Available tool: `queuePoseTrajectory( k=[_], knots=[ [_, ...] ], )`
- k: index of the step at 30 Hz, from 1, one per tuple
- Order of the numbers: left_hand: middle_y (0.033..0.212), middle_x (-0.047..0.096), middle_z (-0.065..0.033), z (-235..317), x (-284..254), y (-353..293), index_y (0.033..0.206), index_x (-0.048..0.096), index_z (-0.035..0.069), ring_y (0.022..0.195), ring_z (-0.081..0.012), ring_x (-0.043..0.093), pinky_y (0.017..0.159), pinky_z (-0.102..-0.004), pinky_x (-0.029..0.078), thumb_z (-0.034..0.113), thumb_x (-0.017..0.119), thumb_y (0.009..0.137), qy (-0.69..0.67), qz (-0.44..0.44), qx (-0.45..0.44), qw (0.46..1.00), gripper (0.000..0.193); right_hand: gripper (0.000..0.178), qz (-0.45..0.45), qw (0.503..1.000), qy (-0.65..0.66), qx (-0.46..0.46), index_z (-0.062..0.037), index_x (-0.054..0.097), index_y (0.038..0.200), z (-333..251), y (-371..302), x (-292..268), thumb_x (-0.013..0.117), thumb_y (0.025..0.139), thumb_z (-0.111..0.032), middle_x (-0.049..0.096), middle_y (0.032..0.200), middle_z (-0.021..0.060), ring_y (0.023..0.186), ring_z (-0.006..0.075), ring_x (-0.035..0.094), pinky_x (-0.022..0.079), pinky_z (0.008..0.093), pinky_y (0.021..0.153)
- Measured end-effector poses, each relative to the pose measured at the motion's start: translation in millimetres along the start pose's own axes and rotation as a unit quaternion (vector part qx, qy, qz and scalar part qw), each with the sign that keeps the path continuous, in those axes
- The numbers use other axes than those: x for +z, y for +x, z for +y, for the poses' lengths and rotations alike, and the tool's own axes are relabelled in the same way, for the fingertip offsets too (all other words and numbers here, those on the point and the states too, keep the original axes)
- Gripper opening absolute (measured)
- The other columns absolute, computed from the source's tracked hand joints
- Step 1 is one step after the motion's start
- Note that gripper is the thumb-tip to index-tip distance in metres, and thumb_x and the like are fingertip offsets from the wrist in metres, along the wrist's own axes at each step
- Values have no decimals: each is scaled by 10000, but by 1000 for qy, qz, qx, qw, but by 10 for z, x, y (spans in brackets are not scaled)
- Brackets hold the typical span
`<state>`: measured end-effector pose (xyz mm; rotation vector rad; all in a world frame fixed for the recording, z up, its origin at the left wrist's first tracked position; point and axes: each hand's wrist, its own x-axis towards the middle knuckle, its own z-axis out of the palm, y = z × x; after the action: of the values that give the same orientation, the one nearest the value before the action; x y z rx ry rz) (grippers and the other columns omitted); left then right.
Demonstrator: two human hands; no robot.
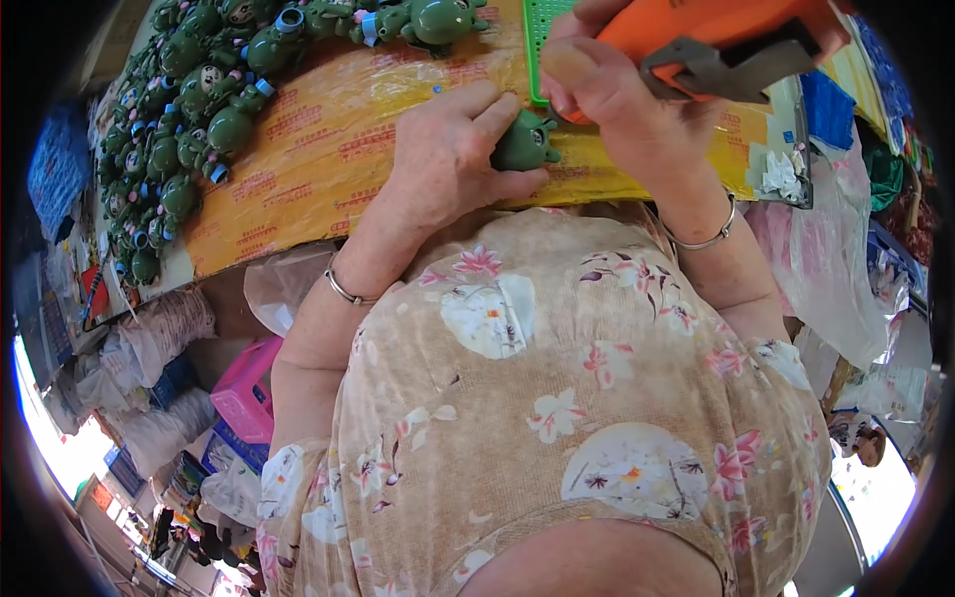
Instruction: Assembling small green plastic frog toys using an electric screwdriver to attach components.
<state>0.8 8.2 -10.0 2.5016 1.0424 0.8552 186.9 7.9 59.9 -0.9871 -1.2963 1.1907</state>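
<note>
Smooth, rounded green figurine (524, 144), apparently glossy

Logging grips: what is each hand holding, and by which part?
Left hand: green figure, by its picture-left side, mostly hidden. Right hand: orange tool, by the end nearest the figure.

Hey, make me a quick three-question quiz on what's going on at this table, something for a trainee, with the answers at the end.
1. Which hand holds the orange tool?
2. True or false: the left hand holds a green figure.
3. Where does the pile of green figures lie on the tabletop?
A. The person's right
B. The person's left
C. Between the two hands

Key:
1. The right hand.
2. True.
3. B.
</note>
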Motion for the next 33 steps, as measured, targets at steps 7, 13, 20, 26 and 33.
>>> queuePoseTrajectory(
  k=[7,13,20,26,33],
  knots=[
    [862,620,-87,25,13,-6,1026,672,67,814,-313,664,667,-424,544,354,881,625,6,8,-2,1000,535,584,-152,862,-238,-421,-33,489,1167,616,252,-219,891,748,-97,617,861,35,786,101,616,504,266,721],
    [921,635,-131,35,-140,-15,1125,668,56,832,-321,665,701,-397,552,332,911,654,-59,-28,-66,996,597,689,24,991,117,-57,-51,455,1227,-61,1,-177,921,721,-84,616,861,67,757,155,616,516,294,684],
    [992,662,-98,104,-386,-120,1313,592,-8,892,-170,653,757,-309,541,98,692,942,-488,-1,-243,838,399,556,25,963,253,-85,-60,472,1227,-273,35,-185,825,870,-301,604,798,111,660,247,605,515,367,618],
    [1066,712,-130,194,-367,-55,1309,608,-49,934,-162,714,818,-274,596,-64,473,1013,-520,-12,-267,812,326,579,22,966,244,-82,-63,494,1247,-418,-54,-97,783,896,-423,612,789,126,621,272,604,522,400,604],
    [1016,746,-113,322,-268,-22,1403,570,-14,883,-153,732,811,-268,609,-106,537,977,-380,34,-187,905,436,521,-23,968,228,-103,-66,523,1210,-432,-3,-81,748,921,-437,616,752,129,586,277,605,530,404,576]
  ],
)
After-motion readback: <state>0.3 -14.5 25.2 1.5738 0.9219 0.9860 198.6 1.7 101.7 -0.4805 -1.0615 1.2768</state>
